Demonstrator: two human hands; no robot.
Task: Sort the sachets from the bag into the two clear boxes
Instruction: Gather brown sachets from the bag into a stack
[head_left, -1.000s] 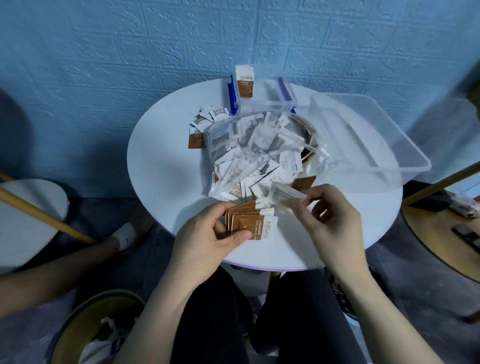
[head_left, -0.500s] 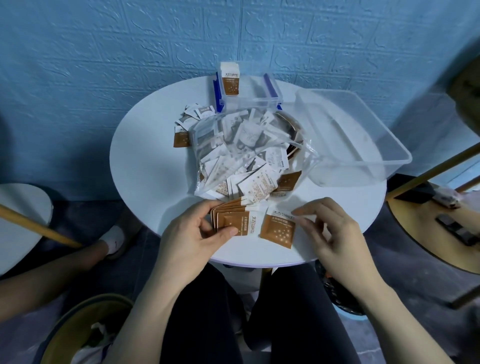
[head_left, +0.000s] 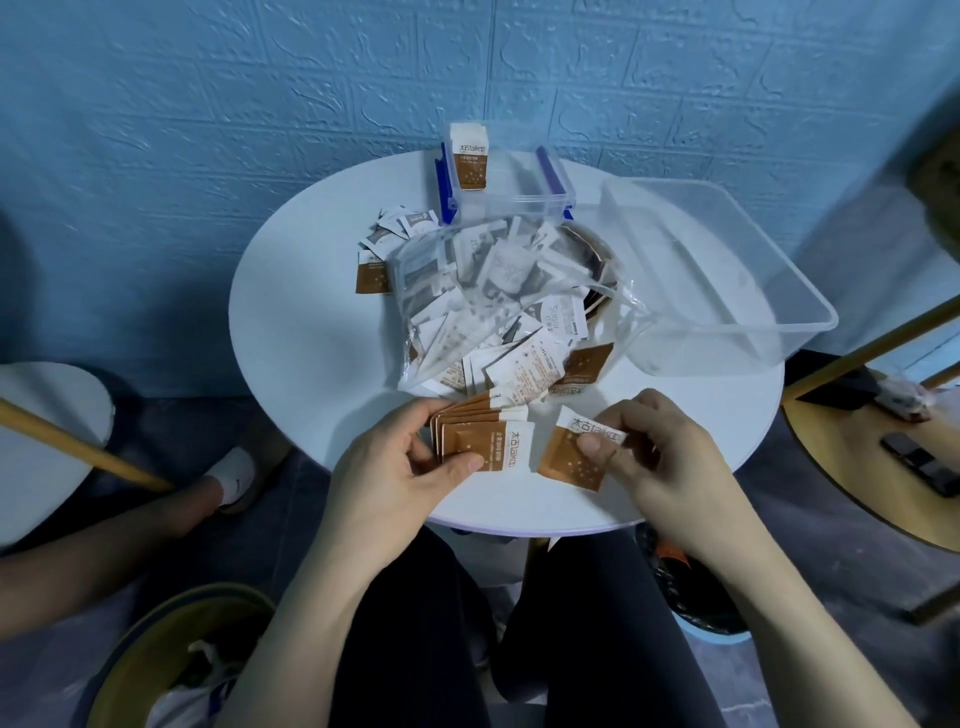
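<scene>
- The left hand (head_left: 400, 467) grips a fanned stack (head_left: 480, 436) of brown sachets at 6 o'clock on the round surface (head_left: 311, 332), thumb pressed on top; gathering like sachets into one bundle probably lets them go into a box together
- The right hand (head_left: 660, 457) pinches one brown sachet (head_left: 579, 449) by its white end, just beside the stack at its 3 o'clock, likely ready to add it to the fan
- The bag (head_left: 493, 306) lies at the centre, mouth towards the person, so mixed white and brown sachets spill within reach
- A small box (head_left: 506, 179) with blue clips sits at 12 o'clock with one brown sachet upright in it; a large box (head_left: 727, 270) tilts at 2 o'clock, with nothing visible inside
- A loose pile (head_left: 389, 244) of sachets lies at 10 o'clock
- Half a second earlier the single sachet lay flat with the right fingers only touching its edge; now it is lifted in a pinch. The stack is unchanged in the left hand
</scene>
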